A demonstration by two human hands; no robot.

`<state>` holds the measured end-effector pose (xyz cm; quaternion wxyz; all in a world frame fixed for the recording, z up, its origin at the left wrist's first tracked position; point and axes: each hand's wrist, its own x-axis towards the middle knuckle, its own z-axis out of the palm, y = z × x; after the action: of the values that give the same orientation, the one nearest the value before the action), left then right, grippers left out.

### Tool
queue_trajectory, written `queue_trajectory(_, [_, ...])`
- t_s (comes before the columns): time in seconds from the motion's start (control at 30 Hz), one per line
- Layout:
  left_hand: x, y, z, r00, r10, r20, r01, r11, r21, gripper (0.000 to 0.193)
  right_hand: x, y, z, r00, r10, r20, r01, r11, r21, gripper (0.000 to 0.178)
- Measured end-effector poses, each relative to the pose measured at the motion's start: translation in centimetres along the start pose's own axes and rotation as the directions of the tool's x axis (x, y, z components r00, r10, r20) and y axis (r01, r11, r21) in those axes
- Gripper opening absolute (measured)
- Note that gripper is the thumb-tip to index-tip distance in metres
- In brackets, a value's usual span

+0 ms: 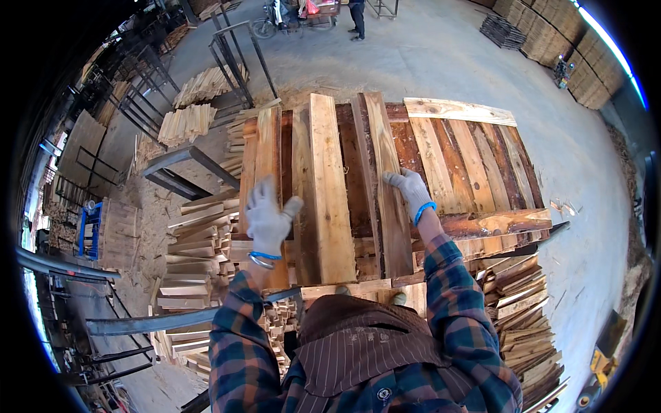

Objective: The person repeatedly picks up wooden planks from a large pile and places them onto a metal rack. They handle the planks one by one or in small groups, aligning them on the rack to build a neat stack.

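My left hand (267,219), in a whitish work glove with a blue band at the wrist, hovers over the left boards with fingers spread and slightly blurred; it holds nothing. My right hand (412,193), gloved the same way, grips the right edge of a wooden board (390,199), its thumb lying on the top face. Its other fingers are partly hidden. Between the hands lies a lighter plank (329,193), lengthwise away from me. A darker, bark-edged board (303,199) lies just left of it. They rest on a stack of boards with dark gaps showing between.
To the right, the stack carries lengthwise slats (458,165) under crosswise boards (458,110). Cut wood pieces (189,275) are piled left, more (523,310) at lower right. Black metal frames (196,168) and a grey steel bar (151,323) stand left. A person (357,17) stands far off.
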<state>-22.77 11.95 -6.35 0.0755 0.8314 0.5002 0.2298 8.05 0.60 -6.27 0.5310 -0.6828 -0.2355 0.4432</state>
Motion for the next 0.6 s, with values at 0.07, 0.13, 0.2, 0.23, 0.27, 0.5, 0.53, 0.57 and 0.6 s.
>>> queue_trajectory(0.07, [-0.4,3.7,1.0,0.952,0.272,0.140,-0.281,0.959,0.046,0.074,1.0,0.9,-0.3,1.000,-0.022,0.019,0.022,1.000,-0.014,0.052])
queue_trajectory(0.13, [0.2,8.1,2.3,0.875,0.204,0.438,-0.272,0.957,0.098,0.068,0.7,0.4,0.1,1.000,0.004,0.003,-0.004,1.000,0.007,0.054])
queue_trajectory(0.2, [0.1,9.5,3.7,0.873,0.274,0.403,-0.336,0.937,0.092,0.066,0.2,-0.1,0.5,1.000,0.017,0.009,-0.017,0.999,0.050,0.052])
queue_trajectory(0.23, [0.1,9.8,3.9,0.874,0.286,0.392,-0.360,0.924,0.128,0.064,0.1,-0.2,0.6,1.000,0.017,0.025,-0.019,0.997,0.079,0.049])
queue_trajectory(0.27, [0.2,8.9,3.5,0.856,0.338,0.391,-0.376,0.926,0.021,0.061,0.0,-0.3,0.8,0.999,0.017,0.043,-0.021,0.994,0.106,0.046])
queue_trajectory(0.5, [2.4,-2.5,-2.8,0.951,-0.307,0.023,0.293,0.880,-0.374,0.061,0.5,0.1,-1.2,0.997,-0.001,-0.074,0.003,1.000,0.018,0.044])
queue_trajectory(0.53, [2.4,-3.8,-2.9,0.904,-0.390,0.175,0.424,0.869,-0.257,0.063,-0.2,-1.2,0.0,0.997,0.026,-0.070,-0.026,1.000,0.007,0.044])
queue_trajectory(0.57, [2.3,-4.9,-2.7,0.823,-0.475,0.311,0.530,0.839,-0.121,0.065,0.6,-0.2,1.0,1.000,0.003,-0.009,-0.002,1.000,0.028,0.047])
queue_trajectory(0.6, [1.3,-5.8,-0.1,0.930,-0.351,0.106,0.360,0.929,-0.080,0.065,1.5,1.3,1.8,0.999,-0.029,0.041,0.026,0.998,0.052,0.051])
